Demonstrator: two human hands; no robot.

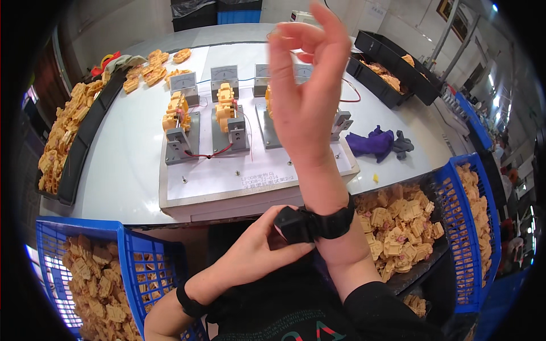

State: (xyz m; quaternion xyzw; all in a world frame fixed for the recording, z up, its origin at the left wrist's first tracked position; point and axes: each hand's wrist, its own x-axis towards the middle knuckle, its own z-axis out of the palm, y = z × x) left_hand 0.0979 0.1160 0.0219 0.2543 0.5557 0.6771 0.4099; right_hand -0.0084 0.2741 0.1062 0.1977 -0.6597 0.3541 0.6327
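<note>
Pinches a black wrist device [293,225] between the thumb and fingers of the left hand [250,253], with a narrow grip closed on the casing, just in front of the middle of the front edge of the tabletop [128,153]. Wears the device on the right wrist by a black strap [336,223], and another black band [189,300] on the left wrist. Holds the right hand [310,85] raised over a white board [213,182], with fingers loosely bent and a fairly wide grip.

On the board, near the front edge of the tabletop, grey stands [177,143] with tan plastic parts [226,102] mounted on top, partly hidden toward the right by the raised hand and forearm. Just behind, a row of grey box meters [224,74] with pale dials; in front, red and black wires [210,156].

Along the left edge of the tabletop, a long black tray [94,136] heaped with more tan parts; near the back left corner, loose orange-tan pieces [153,71]. Toward the right edge, a crumpled purple cloth [372,142]; at the back right corner, black trays [375,90]. Below the front left corner, a blue basket [128,256] of parts; below the front right corner, another blue basket [466,273], likewise filled.
</note>
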